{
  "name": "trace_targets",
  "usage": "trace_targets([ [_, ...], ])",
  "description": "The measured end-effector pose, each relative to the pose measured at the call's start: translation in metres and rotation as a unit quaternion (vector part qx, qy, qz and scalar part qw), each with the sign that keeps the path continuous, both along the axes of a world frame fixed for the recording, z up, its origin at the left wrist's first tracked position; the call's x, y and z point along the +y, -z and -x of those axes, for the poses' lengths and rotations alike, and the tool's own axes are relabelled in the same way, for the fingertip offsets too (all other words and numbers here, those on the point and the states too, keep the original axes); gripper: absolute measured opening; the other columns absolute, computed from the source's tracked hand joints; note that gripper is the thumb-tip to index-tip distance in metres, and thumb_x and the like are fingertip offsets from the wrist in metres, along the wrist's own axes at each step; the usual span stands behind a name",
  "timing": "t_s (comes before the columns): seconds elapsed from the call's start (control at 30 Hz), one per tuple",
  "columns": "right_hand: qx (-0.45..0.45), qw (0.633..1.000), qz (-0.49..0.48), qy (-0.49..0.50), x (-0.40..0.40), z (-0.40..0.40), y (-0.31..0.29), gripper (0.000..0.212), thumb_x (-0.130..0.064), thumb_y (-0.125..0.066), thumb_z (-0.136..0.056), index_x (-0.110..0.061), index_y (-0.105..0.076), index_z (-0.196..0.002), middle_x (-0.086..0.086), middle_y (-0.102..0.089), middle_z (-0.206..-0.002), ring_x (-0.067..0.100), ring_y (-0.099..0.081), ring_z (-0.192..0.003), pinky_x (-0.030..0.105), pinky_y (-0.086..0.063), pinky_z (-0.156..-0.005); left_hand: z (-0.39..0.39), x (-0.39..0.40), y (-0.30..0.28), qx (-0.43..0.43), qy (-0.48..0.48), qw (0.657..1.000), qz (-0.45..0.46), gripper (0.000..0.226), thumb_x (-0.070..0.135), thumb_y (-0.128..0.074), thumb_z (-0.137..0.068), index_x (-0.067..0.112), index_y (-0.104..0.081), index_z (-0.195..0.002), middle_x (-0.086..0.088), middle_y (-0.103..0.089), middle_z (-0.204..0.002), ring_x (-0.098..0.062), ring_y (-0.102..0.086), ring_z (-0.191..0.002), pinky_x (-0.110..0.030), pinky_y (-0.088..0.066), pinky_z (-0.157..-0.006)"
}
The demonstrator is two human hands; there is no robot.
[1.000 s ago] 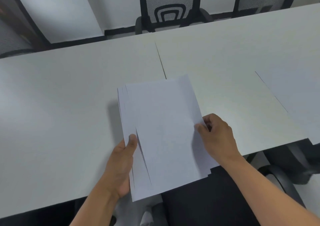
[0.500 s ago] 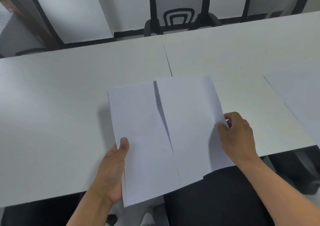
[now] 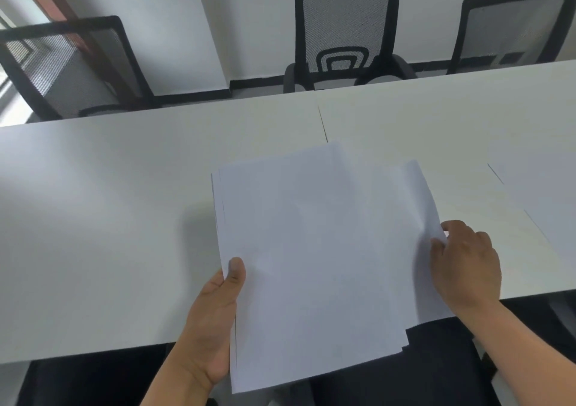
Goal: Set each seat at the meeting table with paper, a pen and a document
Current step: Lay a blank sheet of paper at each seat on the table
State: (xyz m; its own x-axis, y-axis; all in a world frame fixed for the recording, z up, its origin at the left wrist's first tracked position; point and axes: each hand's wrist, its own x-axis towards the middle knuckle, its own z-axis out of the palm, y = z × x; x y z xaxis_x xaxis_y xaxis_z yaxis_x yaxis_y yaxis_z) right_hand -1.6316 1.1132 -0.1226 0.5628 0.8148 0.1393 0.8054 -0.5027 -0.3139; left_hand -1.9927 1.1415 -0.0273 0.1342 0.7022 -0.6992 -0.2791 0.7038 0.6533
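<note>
Over the table: paper stack, still held above the near edge.
Left hand: grip still clamped on the stack's left edge.
Right hand: pinches the top sheet, now drawn further right than before.

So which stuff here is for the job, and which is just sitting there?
For the job:
- paper stack, gripped by the left hand
- top sheet, pinched by the right hand
- table
- sheet already lying at the right

Just there:
- three far chairs
</note>
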Motion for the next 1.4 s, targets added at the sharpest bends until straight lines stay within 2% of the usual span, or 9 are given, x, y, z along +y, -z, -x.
trace_targets([
  [0.47,0.002,0.996,0.022,0.081,0.003,0.016,-0.008,0.051,-0.004,-0.081,-0.084,0.011,-0.059,-0.128,0.038,-0.056,-0.115,0.055,-0.055,-0.104,0.062,-0.050,-0.081,0.011,-0.001,-0.003,-0.017,0.001,1.000,-0.019,0.045,0.045,-0.053,-0.106,0.013,-0.075,-0.128,-0.015,-0.081,-0.121,-0.034,-0.082,-0.103,-0.042,-0.068,-0.070],
  [0.53,0.122,0.991,-0.002,0.048,0.015,0.040,-0.038,0.033,-0.020,-0.069,-0.098,-0.004,-0.063,-0.126,0.022,-0.064,-0.118,0.043,-0.058,-0.111,0.053,-0.048,-0.092,0.016,0.000,0.001,-0.015,0.009,1.000,-0.019,0.047,0.047,-0.052,-0.106,0.014,-0.074,-0.130,-0.015,-0.081,-0.123,-0.036,-0.081,-0.107,-0.044,-0.069,-0.074],
  [0.6,0.320,0.947,-0.007,0.022,0.024,0.073,-0.071,0.020,-0.033,-0.059,-0.106,-0.016,-0.069,-0.101,0.001,-0.071,-0.094,0.023,-0.066,-0.087,0.041,-0.049,-0.080,0.023,0.002,0.003,-0.011,0.008,1.000,-0.017,0.048,0.048,-0.052,-0.106,0.014,-0.074,-0.132,-0.015,-0.080,-0.125,-0.037,-0.080,-0.110,-0.045,-0.069,-0.076],
  [0.67,0.473,0.881,0.014,-0.007,0.027,0.106,-0.094,0.049,-0.045,-0.055,-0.109,-0.005,-0.058,-0.081,0.003,-0.059,-0.071,0.020,-0.052,-0.063,0.038,-0.041,-0.069,0.034,0.005,0.003,-0.013,0.007,1.000,-0.014,0.049,0.049,-0.053,-0.105,0.015,-0.073,-0.134,-0.015,-0.079,-0.128,-0.038,-0.079,-0.112,-0.046,-0.068,-0.078],
  [0.73,0.532,0.846,0.014,-0.032,0.024,0.138,-0.110,0.067,-0.059,-0.052,-0.107,0.004,-0.043,-0.086,0.012,-0.042,-0.075,0.029,-0.036,-0.067,0.042,-0.030,-0.072,0.046,0.007,-0.001,-0.010,0.004,1.000,-0.012,0.048,0.048,-0.053,-0.106,0.015,-0.073,-0.135,-0.015,-0.080,-0.127,-0.037,-0.079,-0.111,-0.046,-0.068,-0.077],
  [0.8,0.537,0.843,-0.018,-0.020,0.022,0.163,-0.127,0.064,-0.059,-0.053,-0.107,-0.005,-0.034,-0.078,0.015,-0.029,-0.075,0.033,-0.026,-0.067,0.039,-0.027,-0.067,0.061,0.009,-0.009,-0.012,0.001,1.000,-0.012,0.047,0.047,-0.053,-0.107,0.015,-0.073,-0.134,-0.014,-0.080,-0.126,-0.036,-0.080,-0.109,-0.046,-0.068,-0.075],
  [0.9,0.520,0.852,-0.060,-0.024,0.021,0.190,-0.150,0.058,-0.052,-0.067,-0.101,-0.015,-0.035,-0.071,-0.004,-0.029,-0.061,0.015,-0.024,-0.053,0.025,-0.025,-0.051,0.081,0.011,-0.025,-0.013,-0.002,1.000,-0.019,0.047,0.047,-0.055,-0.106,0.015,-0.073,-0.135,-0.014,-0.079,-0.128,-0.038,-0.079,-0.113,-0.053,-0.064,-0.088],
  [1.07,0.445,0.893,-0.040,-0.050,0.022,0.227,-0.173,0.016,-0.036,-0.081,-0.093,-0.023,-0.073,-0.091,-0.006,-0.075,-0.080,0.026,-0.073,-0.077,0.046,-0.060,-0.070,0.118,0.008,-0.059,-0.019,-0.014,0.999,-0.041,0.045,0.046,-0.055,-0.106,0.015,-0.073,-0.134,-0.015,-0.079,-0.127,-0.039,-0.078,-0.114,-0.057,-0.059,-0.099],
  [1.4,0.452,0.886,-0.030,-0.099,0.003,0.277,-0.191,0.016,-0.030,-0.073,-0.102,-0.021,-0.076,-0.090,-0.004,-0.077,-0.084,0.030,-0.073,-0.083,0.046,-0.062,-0.072,0.172,-0.034,-0.097,0.011,-0.059,0.997,-0.056,0.044,0.046,-0.055,-0.108,0.017,-0.071,-0.136,-0.016,-0.079,-0.127,-0.043,-0.078,-0.113,-0.059,-0.061,-0.095],
])
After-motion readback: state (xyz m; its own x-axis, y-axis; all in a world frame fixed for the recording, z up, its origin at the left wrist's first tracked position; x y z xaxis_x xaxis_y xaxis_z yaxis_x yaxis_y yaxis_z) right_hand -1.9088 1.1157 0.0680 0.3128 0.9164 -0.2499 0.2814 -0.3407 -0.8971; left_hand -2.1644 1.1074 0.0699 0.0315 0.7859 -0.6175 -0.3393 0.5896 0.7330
